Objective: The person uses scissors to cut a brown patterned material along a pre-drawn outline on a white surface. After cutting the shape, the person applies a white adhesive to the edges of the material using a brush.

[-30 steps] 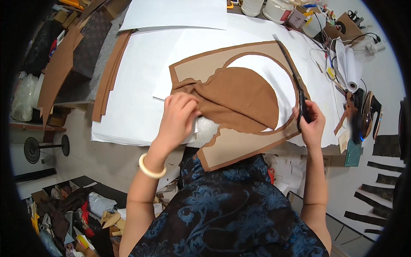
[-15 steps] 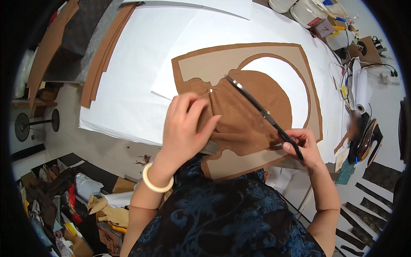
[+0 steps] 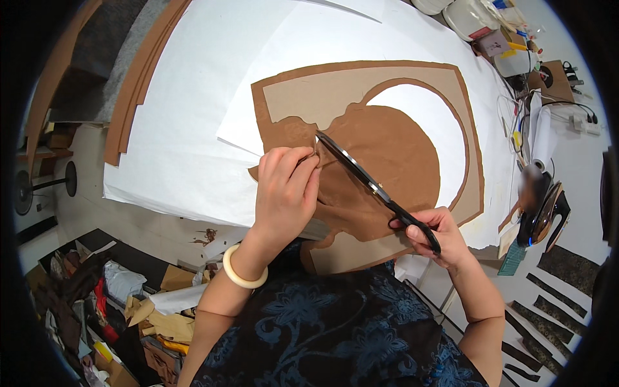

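Long black-handled scissors [image 3: 367,182] are gripped in my right hand [image 3: 438,237], fingers around the handles. The blades point up and left, and their tips lie at the edge of a brown fabric piece [image 3: 387,148]. Pinched in my left hand [image 3: 287,190], just below the tips, is a fold of that brown fabric; the fingers partly hide it. Under the brown piece lies a beige panel [image 3: 296,97] with a brown border and a large curved opening, through which white shows. The lower part of the brown fabric is wrinkled near my body.
White paper [image 3: 187,97] covers the table. Brown sheets [image 3: 138,90] are stacked at its left edge. An iron [image 3: 554,216] stands at the right, near a white roll [image 3: 543,138]. Fabric scraps [image 3: 164,316] are heaped at lower left; white tubs [image 3: 467,19] sit at far right.
My left hand has closed on the fabric edge. The scissors have moved left and down, bringing their tips to the fabric beside my left fingers.
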Demonstrator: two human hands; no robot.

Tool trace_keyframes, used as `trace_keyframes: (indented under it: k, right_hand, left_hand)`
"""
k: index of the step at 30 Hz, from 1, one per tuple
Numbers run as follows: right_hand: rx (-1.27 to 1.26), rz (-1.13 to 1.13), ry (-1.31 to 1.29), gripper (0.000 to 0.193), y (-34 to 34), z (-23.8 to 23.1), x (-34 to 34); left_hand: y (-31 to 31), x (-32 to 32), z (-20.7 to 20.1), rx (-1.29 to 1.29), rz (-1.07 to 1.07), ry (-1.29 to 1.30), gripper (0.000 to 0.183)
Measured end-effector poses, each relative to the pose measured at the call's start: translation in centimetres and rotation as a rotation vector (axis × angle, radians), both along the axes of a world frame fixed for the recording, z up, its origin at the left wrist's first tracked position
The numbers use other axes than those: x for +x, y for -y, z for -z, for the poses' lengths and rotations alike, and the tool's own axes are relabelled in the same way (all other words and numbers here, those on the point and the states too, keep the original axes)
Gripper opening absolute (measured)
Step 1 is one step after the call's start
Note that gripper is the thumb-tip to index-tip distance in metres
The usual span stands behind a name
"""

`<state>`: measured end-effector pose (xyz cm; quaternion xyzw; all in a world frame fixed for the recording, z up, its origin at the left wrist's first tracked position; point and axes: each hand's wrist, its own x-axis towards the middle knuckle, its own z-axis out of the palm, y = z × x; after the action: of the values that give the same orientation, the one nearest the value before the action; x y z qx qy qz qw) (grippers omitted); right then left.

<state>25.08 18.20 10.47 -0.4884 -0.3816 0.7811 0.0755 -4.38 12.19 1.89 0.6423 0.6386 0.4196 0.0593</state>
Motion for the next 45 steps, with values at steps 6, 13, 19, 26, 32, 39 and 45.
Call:
trace_keyframes:
  k: [6, 13, 19, 26, 32, 39, 45]
  right_hand:
    - [-0.081, 0.093, -0.069, 0.034, 2.3, 0.8, -1.4]
    - [-0.161, 0.255, -0.094, 0.032, 5.8, 1.0, -3.7]
    - [-0.171, 0.274, -0.112, 0.032, 6.6, 0.7, -4.4]
    - [-0.148, 0.267, -0.082, 0.032, 6.9, 0.4, -5.0]
    - [-0.139, 0.253, -0.076, 0.034, 7.2, 0.6, -4.9]
    - [-0.125, 0.257, -0.056, 0.035, 7.5, 0.8, -5.0]
    - [-0.126, 0.255, -0.044, 0.035, 7.5, 0.8, -5.0]
  left_hand:
    - [-0.2, -0.1, -0.1, 0.000, 0.009, 0.021, 0.022]
    - [-0.2, -0.2, -0.2, 0.004, 0.014, 0.021, 0.021]
    - [-0.2, -0.3, -0.3, -0.002, 0.021, 0.029, 0.021]
    - [-0.2, -0.3, -0.3, 0.002, 0.035, 0.031, 0.021]
    - [-0.1, -0.4, -0.4, 0.000, 0.039, 0.036, 0.021]
    - [-0.2, -0.4, -0.3, 0.002, 0.041, 0.029, 0.021]
    - [-0.1, -0.4, -0.3, -0.002, 0.042, 0.027, 0.022]
